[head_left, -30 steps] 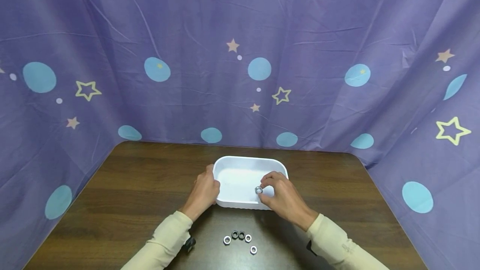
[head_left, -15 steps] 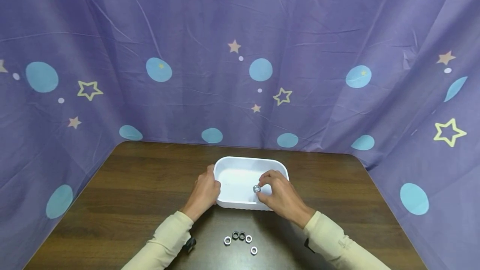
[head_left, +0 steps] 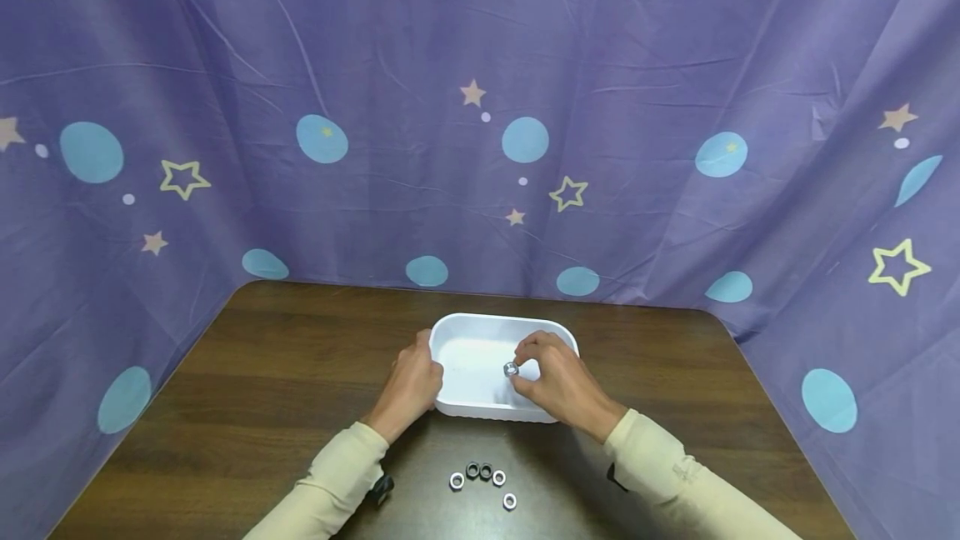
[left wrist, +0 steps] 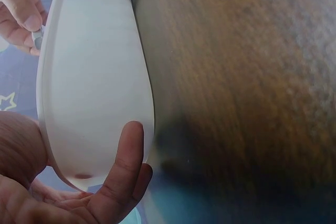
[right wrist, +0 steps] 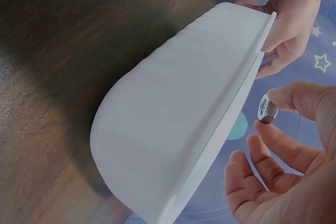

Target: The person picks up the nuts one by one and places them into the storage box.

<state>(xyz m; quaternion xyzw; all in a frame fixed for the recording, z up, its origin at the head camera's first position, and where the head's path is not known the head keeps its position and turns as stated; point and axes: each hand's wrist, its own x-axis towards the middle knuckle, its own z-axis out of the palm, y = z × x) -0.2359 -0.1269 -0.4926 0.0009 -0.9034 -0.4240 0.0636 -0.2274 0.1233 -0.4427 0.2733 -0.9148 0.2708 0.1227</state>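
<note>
A white rectangular tray (head_left: 480, 412) with rounded corners sits on the brown table. My left hand (head_left: 411, 377) grips its left end, thumb at the rim and fingers against the outer wall, as the left wrist view shows from close by. Between thumb and index finger my right hand (head_left: 558, 377) pinches a silver hex nut (right wrist: 268, 108), held over the right half of the tray. In the right wrist view the nut is above the rim, and the other fingers are spread loosely below it.
Several nuts lie on the table in front of the tray: silver ones (head_left: 457, 482) and two dark ones, one of them a black nut (head_left: 472, 470). Behind the wood-grain table (head_left: 315, 340) hangs a purple curtain (head_left: 420, 90) with stars and blue spots.
My right hand has shifted slightly left and farther over the tray with the nut. The left hand keeps its hold on the tray's end.
</note>
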